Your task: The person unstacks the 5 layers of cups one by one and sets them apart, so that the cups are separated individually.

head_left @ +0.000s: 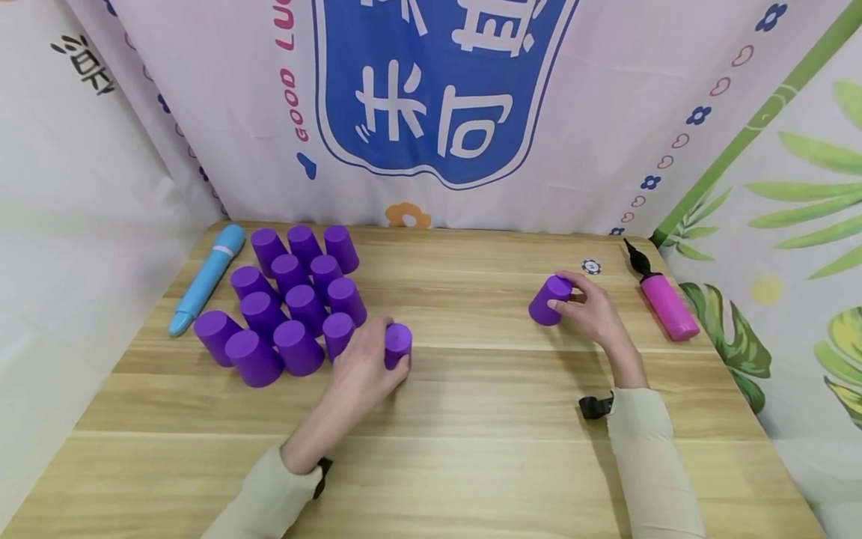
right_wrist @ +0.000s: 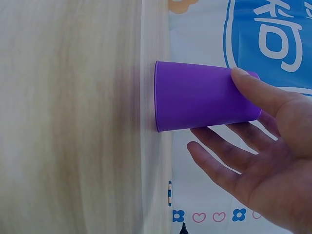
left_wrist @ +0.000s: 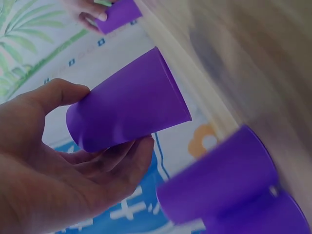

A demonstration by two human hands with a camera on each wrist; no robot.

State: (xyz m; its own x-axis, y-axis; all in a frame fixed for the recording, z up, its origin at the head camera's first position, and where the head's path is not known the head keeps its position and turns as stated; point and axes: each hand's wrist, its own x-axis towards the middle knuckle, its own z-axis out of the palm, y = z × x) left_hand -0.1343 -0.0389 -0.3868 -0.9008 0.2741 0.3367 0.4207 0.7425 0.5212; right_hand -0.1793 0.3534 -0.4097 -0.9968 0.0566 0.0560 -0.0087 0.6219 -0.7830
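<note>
My left hand grips an upside-down purple cup between thumb and fingers, just right of a cluster of purple cups. In the left wrist view that same cup is seen from the side, its rim off the tabletop, with two neighbouring cups beside it. Across the table, my right hand pinches another purple cup, also mouth down. The right wrist view shows the thumb on one side of this cup and fingers on the other, its rim close over the table.
A blue microphone-shaped object lies left of the cluster. At the right edge rests a pink balloon pump with a black nozzle. A small round chip lies behind my right hand on the wooden table. Printed curtains stand around the table.
</note>
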